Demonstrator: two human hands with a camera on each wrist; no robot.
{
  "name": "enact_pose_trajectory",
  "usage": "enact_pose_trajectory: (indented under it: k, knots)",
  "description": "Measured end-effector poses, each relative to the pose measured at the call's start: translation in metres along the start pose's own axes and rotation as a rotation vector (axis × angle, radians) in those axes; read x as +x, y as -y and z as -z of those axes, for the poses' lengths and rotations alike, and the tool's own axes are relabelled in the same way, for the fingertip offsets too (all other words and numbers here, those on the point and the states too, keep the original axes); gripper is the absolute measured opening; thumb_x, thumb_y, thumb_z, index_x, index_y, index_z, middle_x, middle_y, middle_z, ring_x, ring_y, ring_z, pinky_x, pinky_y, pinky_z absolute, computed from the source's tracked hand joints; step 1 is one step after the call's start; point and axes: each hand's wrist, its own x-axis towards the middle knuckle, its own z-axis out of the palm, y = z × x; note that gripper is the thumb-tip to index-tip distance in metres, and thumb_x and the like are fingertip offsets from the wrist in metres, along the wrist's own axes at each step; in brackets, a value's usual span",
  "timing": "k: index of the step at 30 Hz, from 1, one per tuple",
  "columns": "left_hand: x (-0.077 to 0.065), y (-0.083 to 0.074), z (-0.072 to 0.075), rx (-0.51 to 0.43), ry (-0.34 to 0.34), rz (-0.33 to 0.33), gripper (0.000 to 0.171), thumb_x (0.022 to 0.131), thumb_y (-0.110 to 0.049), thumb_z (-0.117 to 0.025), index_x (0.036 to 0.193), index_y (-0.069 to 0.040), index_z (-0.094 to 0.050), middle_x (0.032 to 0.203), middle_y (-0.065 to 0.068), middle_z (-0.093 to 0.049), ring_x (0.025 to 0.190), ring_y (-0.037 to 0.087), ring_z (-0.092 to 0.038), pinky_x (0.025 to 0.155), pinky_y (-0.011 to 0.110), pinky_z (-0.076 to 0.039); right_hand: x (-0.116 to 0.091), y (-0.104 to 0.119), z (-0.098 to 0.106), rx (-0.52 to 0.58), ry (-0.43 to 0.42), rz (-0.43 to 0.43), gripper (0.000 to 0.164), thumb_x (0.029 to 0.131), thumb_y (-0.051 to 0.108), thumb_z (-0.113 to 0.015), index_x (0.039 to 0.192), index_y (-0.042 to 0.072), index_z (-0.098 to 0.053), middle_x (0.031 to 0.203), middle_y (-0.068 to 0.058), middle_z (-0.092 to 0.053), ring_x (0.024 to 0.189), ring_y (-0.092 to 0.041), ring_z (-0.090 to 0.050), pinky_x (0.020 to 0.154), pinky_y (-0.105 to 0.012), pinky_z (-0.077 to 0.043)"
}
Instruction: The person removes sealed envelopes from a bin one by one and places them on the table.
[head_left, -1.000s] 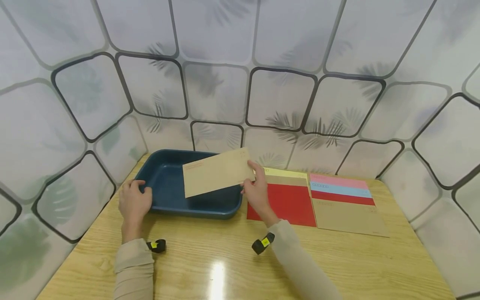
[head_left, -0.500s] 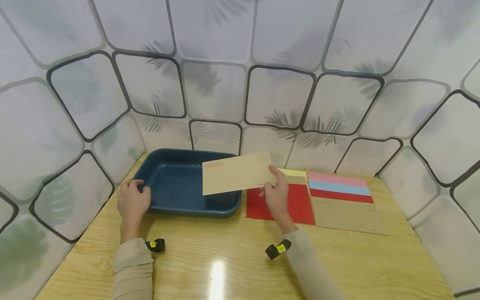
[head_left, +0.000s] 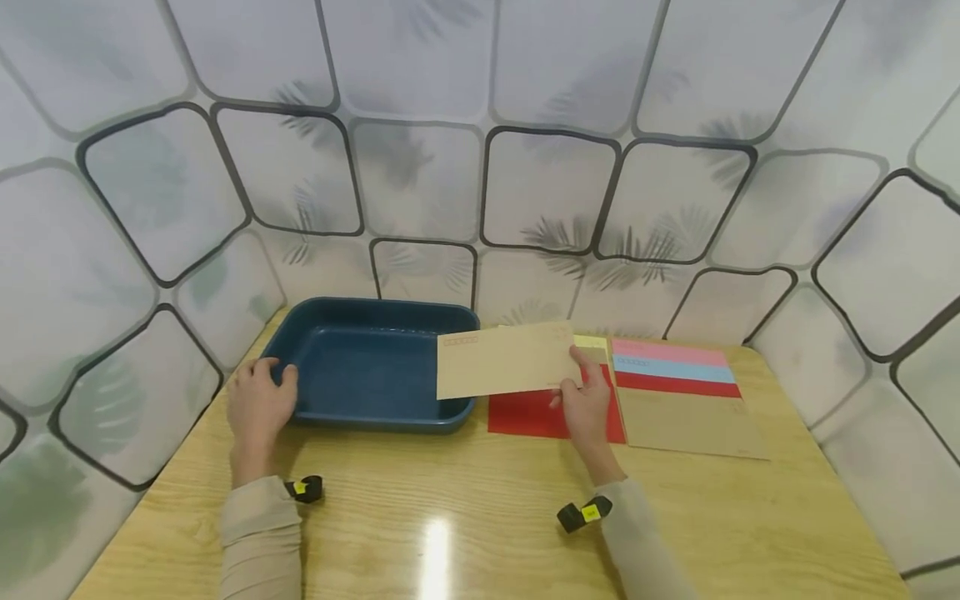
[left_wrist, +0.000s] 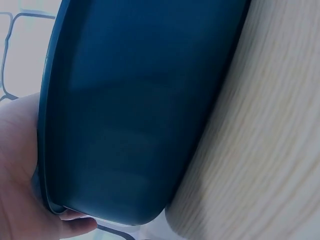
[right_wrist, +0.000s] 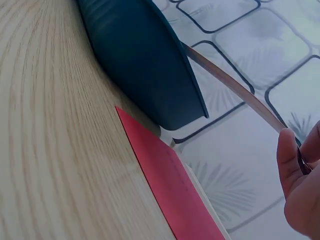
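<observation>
My right hand (head_left: 587, 400) pinches a tan envelope (head_left: 502, 362) by its right end, thumb in front. The envelope is raised over the right rim of a dark blue plastic tub (head_left: 375, 426) and partly covers a red envelope (head_left: 525, 421) on the table. Seen from the right wrist, this tan envelope (right_wrist: 235, 85) appears nearly edge-on between finger and thumb. At the tub's left end, my left hand (head_left: 258, 404) grips the rim. In the left wrist view, that hand (left_wrist: 20, 170) lies against the tub's wall (left_wrist: 130, 125); some fingertips are hidden.
On the wooden table (head_left: 375, 517), overlapping envelopes lie in two groups right of the tub. The right group shows pink (head_left: 667, 351), light blue (head_left: 675, 368), red (head_left: 675, 384) and tan (head_left: 693, 425). A yellow envelope (head_left: 595, 342) peeks out behind the red one. A patterned curtain (head_left: 420, 183) surrounds the table.
My right hand has carried the tan envelope rightward, from above the tub to over its right rim and the left envelope group. My left hand stays on the tub's rim.
</observation>
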Motion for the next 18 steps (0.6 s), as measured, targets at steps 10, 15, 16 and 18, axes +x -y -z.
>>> enact_pose_trajectory:
  k: [10, 15, 16, 18]
  knots:
    - [-0.004, -0.005, 0.006, 0.034, 0.018, -0.025, 0.069, 0.103, -0.048, -0.032, 0.142, 0.009, -0.04, 0.149, 0.038, -0.027, 0.134, 0.06, -0.021, 0.108, 0.07, -0.016, -0.003, 0.004, 0.05, -0.041, -0.044, 0.002, 0.055, 0.09, -0.01, -0.042, 0.144, 0.002, -0.048, 0.151, -0.009, -0.044, 0.051, -0.01, -0.062, 0.055, -0.019, -0.053]
    - [-0.006, -0.006, 0.007, 0.03, 0.021, -0.033, 0.072, 0.103, -0.051, -0.03, 0.143, 0.009, -0.039, 0.147, 0.039, -0.028, 0.133, 0.061, -0.022, 0.108, 0.07, -0.016, -0.006, 0.004, 0.075, -0.094, -0.069, -0.024, 0.055, 0.091, -0.009, -0.042, 0.145, 0.004, -0.049, 0.142, -0.004, -0.049, 0.05, -0.009, -0.062, 0.052, -0.019, -0.051]
    - [-0.006, -0.006, 0.007, 0.026, 0.025, -0.031, 0.073, 0.104, -0.051, -0.029, 0.143, 0.01, -0.038, 0.148, 0.039, -0.028, 0.133, 0.061, -0.022, 0.108, 0.07, -0.016, -0.007, 0.004, 0.08, -0.098, -0.08, -0.035, 0.056, 0.091, -0.009, -0.042, 0.144, 0.005, -0.049, 0.133, -0.006, -0.056, 0.049, -0.009, -0.061, 0.05, -0.02, -0.051]
    - [-0.007, -0.005, 0.007, 0.017, 0.032, -0.026, 0.075, 0.104, -0.052, -0.025, 0.144, 0.01, -0.037, 0.148, 0.039, -0.027, 0.133, 0.062, -0.021, 0.108, 0.07, -0.016, -0.007, 0.005, 0.091, -0.102, -0.112, -0.05, 0.055, 0.09, -0.01, -0.042, 0.143, 0.005, -0.051, 0.116, -0.003, -0.063, 0.049, -0.01, -0.061, 0.048, -0.02, -0.05]
